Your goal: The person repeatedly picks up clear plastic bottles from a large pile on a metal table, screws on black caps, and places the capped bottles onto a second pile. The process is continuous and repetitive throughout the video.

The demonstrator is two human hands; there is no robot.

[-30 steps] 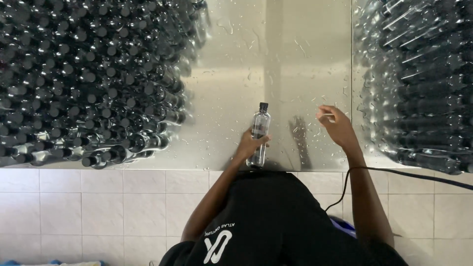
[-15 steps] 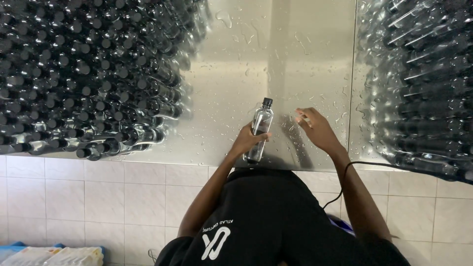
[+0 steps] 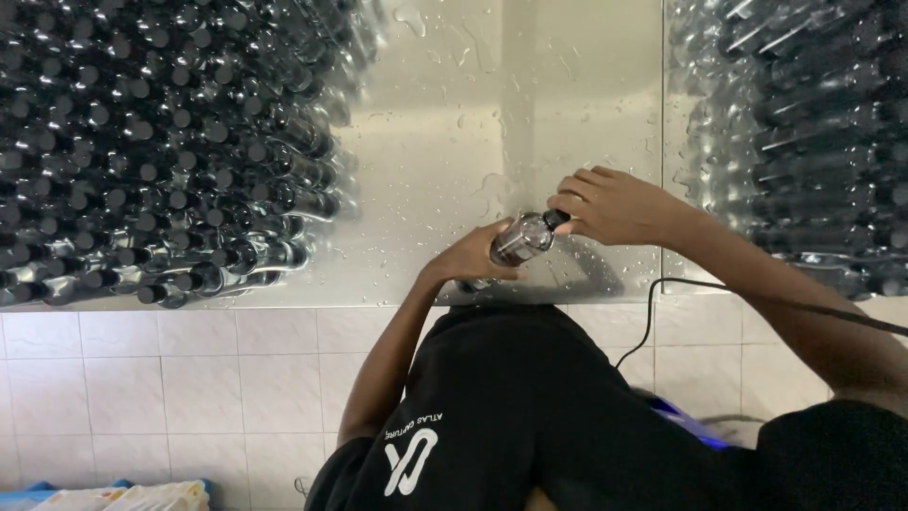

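Bottle [image 3: 519, 239] gripped by left hand [image 3: 470, 257], right hand [image 3: 613, 205] on its cap.

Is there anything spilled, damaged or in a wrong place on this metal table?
Water drops lie scattered over the metal table. The left hand holds a small bottle tilted while the right hand grips its cap. Nothing looks broken.

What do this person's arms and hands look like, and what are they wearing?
Both forearms are bare, and the left hand and right hand have no gloves; no rings or watch show. A black short-sleeved shirt bears a white logo. A thin black cable crosses the right arm.
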